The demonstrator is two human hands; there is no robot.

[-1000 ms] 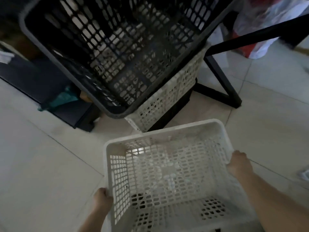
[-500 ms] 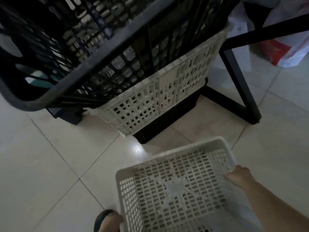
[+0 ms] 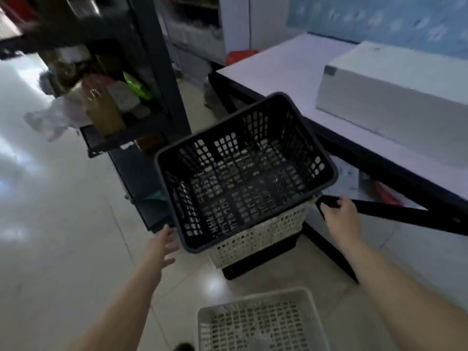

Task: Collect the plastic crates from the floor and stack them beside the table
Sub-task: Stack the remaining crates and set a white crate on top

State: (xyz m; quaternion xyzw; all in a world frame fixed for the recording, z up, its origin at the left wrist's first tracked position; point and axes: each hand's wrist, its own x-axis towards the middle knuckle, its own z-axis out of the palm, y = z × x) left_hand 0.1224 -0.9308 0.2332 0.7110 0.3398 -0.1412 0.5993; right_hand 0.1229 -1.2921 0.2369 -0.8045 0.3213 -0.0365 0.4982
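Two hands [image 3: 162,245] [image 3: 340,215] spread, fingers loose, nothing held, flanking black crate [image 3: 243,171] skewed atop stack beside tabletop [image 3: 283,72]. White crate [image 3: 260,323] left on floor, nearer body, between forearms.

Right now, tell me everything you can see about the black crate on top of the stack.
The black crate is dark lattice plastic with a thick rounded rim, open at the top and empty. It sits tilted, nested askew in a white crate, which rests on a dark base crate, beside the table. The left hand, fingers spread, reaches near its front left corner; the right hand is open by its right corner. Contact is unclear.
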